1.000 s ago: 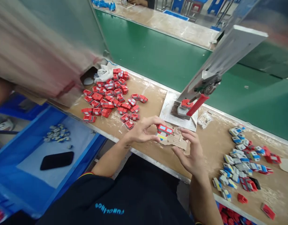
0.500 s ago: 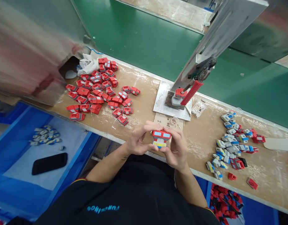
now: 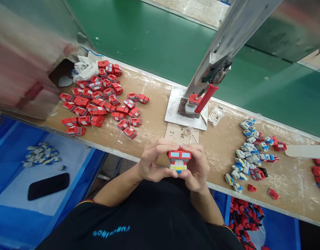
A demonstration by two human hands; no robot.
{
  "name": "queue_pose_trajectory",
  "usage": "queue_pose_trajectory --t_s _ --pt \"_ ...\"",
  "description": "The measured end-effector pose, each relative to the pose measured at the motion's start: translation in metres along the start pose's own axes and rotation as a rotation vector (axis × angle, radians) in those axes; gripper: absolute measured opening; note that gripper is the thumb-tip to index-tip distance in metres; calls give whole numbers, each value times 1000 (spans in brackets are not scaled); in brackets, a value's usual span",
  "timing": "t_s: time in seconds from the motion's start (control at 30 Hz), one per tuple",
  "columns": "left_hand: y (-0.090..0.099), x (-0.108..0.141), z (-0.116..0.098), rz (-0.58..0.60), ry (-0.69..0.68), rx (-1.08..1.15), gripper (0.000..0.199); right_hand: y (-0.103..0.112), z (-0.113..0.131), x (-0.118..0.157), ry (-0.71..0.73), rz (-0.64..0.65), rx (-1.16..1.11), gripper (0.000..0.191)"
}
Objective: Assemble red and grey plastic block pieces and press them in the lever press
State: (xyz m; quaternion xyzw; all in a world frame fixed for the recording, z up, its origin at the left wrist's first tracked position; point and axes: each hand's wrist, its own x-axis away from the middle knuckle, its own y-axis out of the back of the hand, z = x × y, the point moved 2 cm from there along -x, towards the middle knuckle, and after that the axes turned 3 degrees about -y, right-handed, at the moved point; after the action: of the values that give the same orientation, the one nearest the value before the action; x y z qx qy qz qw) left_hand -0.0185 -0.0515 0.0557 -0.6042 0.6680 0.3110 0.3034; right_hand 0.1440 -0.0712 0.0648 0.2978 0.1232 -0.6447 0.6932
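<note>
Between my two hands, above the near edge of the worktable, is a red toy torso (image 3: 179, 160) with two light-blue windows, a grey middle and a yellow and blue lower part. My left hand (image 3: 155, 160) grips its left side, fingers on top and thumb below. On the other side my right hand (image 3: 197, 166) holds it the same way. Beyond the hands stands a metal press (image 3: 193, 104) with a red handle; a red part sits in it. Many red parts (image 3: 97, 110) lie in a pile at the left. White, blue and yellow parts (image 3: 245, 161) are heaped at the right.
A blue tray (image 3: 79, 173) at the lower left holds small parts and a black phone (image 3: 48, 186). Another bin (image 3: 279, 225) with red and black pieces is below right. Cotton swabs (image 3: 215, 116) lie beside the press. A green belt (image 3: 154, 41) runs behind.
The view has shifted, so the table items appear further left. The toy torso is still in both hands, now slightly lower in view and showing more of its front.
</note>
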Motion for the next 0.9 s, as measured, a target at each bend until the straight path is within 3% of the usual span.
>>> queue_pose_trajectory --t_s 0.07,0.2,0.3,0.53,0.73,0.9 --pt "-5 1 -1 0 7 -24 56 -3 0 -2 -32 -69 -66 53" --pt "-23 3 -6 25 -40 -79 53 -9 2 -5 -111 -361 -160 54" --pt "-33 5 -9 14 -63 -135 50 -12 3 -7 -150 -448 -146 48" --pt "-45 6 -17 -64 -120 -246 41 -9 3 -6 -251 -437 -134 44" --pt "-49 5 -20 -97 -130 -316 35 -9 4 -6 -193 -403 -247 41" --pt "-49 6 -20 -105 -149 -302 36 -10 5 -8 -177 -391 -138 41"
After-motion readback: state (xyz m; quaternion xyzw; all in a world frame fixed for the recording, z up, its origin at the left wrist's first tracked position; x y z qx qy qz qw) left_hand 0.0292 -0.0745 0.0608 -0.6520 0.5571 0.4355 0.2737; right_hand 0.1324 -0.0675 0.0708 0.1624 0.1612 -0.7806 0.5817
